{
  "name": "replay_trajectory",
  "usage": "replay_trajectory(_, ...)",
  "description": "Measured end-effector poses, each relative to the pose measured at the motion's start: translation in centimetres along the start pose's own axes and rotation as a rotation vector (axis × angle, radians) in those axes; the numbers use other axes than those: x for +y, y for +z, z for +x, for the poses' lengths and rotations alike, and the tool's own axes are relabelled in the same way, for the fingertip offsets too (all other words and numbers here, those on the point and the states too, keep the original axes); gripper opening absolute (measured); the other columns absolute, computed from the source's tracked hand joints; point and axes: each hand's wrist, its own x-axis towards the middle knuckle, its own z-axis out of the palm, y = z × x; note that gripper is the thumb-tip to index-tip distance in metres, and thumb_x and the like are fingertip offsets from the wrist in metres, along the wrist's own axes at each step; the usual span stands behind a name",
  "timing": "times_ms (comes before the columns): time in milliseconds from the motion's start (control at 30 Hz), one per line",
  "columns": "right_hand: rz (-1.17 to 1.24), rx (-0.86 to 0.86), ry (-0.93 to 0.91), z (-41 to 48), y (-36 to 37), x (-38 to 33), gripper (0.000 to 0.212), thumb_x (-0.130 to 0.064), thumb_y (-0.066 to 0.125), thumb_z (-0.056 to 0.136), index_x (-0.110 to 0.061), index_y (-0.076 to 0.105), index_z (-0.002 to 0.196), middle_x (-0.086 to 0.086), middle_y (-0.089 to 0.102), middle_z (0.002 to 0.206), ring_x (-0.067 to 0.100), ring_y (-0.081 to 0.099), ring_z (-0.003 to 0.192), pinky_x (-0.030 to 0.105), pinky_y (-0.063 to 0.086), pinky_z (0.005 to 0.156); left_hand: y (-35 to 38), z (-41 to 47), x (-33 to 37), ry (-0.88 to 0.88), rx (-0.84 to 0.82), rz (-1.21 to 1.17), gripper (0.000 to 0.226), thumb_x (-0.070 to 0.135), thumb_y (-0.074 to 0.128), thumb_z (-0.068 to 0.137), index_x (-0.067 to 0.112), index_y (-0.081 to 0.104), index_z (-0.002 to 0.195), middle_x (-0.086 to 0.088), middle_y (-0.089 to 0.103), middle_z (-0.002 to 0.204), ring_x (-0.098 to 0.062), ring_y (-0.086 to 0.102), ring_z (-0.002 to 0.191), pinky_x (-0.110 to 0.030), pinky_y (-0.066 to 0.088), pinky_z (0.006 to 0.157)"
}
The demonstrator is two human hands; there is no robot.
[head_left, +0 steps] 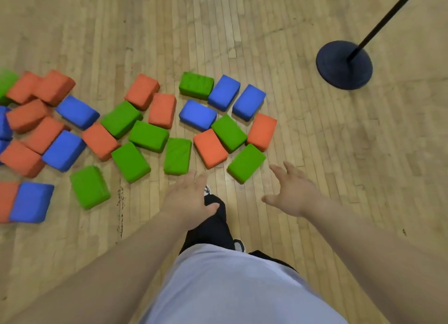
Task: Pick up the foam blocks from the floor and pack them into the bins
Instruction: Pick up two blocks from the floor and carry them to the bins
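Note:
Several orange, green and blue foam blocks lie scattered on the wooden floor across the left and middle. Nearest my hands are a green block [246, 162], an orange block [210, 148] and another green block [177, 156]. My left hand [191, 197] reaches forward with its fingers spread, just short of the green block ahead, and holds nothing. My right hand [291, 190] is also stretched out with spread fingers, just right of the nearest green block, and is empty. No bin is in view.
A black stanchion with a round base [344, 65] stands at the upper right. My leg in dark trousers and a shoe [213, 217] are below my hands. Bare wooden floor [363, 154] lies to the right.

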Motion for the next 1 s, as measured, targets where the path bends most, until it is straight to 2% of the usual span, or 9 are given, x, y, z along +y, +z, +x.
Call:
replay_trajectory(100,0.016,0.009,0.029,4.0,-3.0,-0.2,0.102,-0.071,0.057,0.083,-0.035,0.006,0.163,0.005,0.001,0.171,0.032,0.012,0.155,0.051,0.028,0.121,-2.9,5.7,0.1,0.069,0.001,0.032,0.087,0.066,0.058,0.089,0.024,0.023,0.157,-0.008,0.027,0.161,-0.029,0.029,0.146,-0.044,0.032,0.115)
replay_trajectory(267,0.009,-0.01,0.022,10.5,-6.6,-0.6,0.098,-0.067,0.056,0.085,-0.033,0.008,0.163,0.01,0.005,0.17,0.036,0.016,0.153,0.05,0.028,0.121,-6.4,14.2,0.1,0.117,-0.063,0.083,0.093,0.066,0.061,0.087,0.023,0.02,0.158,-0.012,0.025,0.163,-0.033,0.029,0.147,-0.048,0.037,0.114)
replay_trajectory(433,0.049,-0.09,0.038,20.5,-6.0,1.4,0.094,-0.061,0.059,0.087,-0.033,0.011,0.163,0.01,0.008,0.17,0.035,0.019,0.153,0.047,0.029,0.118,-3.9,23.1,-0.3,0.081,-0.139,0.0,0.094,0.064,0.06,0.089,0.023,0.014,0.16,-0.011,0.026,0.161,-0.032,0.029,0.147,-0.047,0.038,0.114)
replay_trajectory(633,0.012,-0.202,0.01,38.6,3.9,6.9,0.093,-0.056,0.062,0.086,-0.032,0.014,0.162,0.012,0.017,0.165,0.037,0.027,0.147,0.048,0.034,0.116,10.3,35.8,-0.6,-0.055,-0.236,-0.209,0.099,0.056,0.066,0.089,0.025,0.008,0.163,-0.01,0.034,0.154,-0.032,0.034,0.144,-0.043,0.035,0.115)
replay_trajectory(733,-0.033,-0.264,0.017,47.9,11.1,10.7,0.094,-0.056,0.063,0.088,-0.036,0.009,0.162,0.011,0.015,0.165,0.037,0.026,0.147,0.048,0.035,0.113,20.1,42.3,-0.3,-0.152,-0.271,-0.356,0.095,0.05,0.068,0.091,0.034,0.008,0.163,-0.008,0.035,0.15,-0.031,0.039,0.14,-0.041,0.038,0.11)
replay_trajectory(800,-0.053,-0.291,0.013,53.3,15.6,12.9,0.096,-0.058,0.064,0.088,-0.039,0.005,0.162,0.013,0.013,0.166,0.037,0.024,0.148,0.049,0.033,0.116,26.3,46.1,-0.1,-0.2,-0.285,-0.457,0.095,0.047,0.07,0.091,0.041,0.007,0.162,-0.007,0.034,0.148,-0.029,0.037,0.14,-0.038,0.035,0.11)
replay_trajectory(900,-0.049,-0.294,0.023,60.0,22.2,15.7,0.102,-0.061,0.067,0.085,-0.041,0.001,0.161,0.018,0.014,0.166,0.041,0.026,0.148,0.048,0.03,0.118,34.9,51.3,0.3,-0.274,-0.286,-0.573,0.1,0.046,0.073,0.088,0.043,0.006,0.162,-0.008,0.032,0.157,-0.026,0.031,0.146,-0.034,0.029,0.113)
replay_trajectory(1000,0.016,-0.281,0.027,63.3,27.3,17.3,0.107,-0.058,0.072,0.083,-0.043,0.0,0.161,0.017,0.018,0.163,0.043,0.033,0.143,0.047,0.033,0.116,41.1,54.5,0.6,-0.4,-0.257,-0.717,0.108,0.044,0.079,0.084,0.042,0.003,0.162,-0.005,0.025,0.165,-0.025,0.028,0.15,-0.038,0.028,0.117)
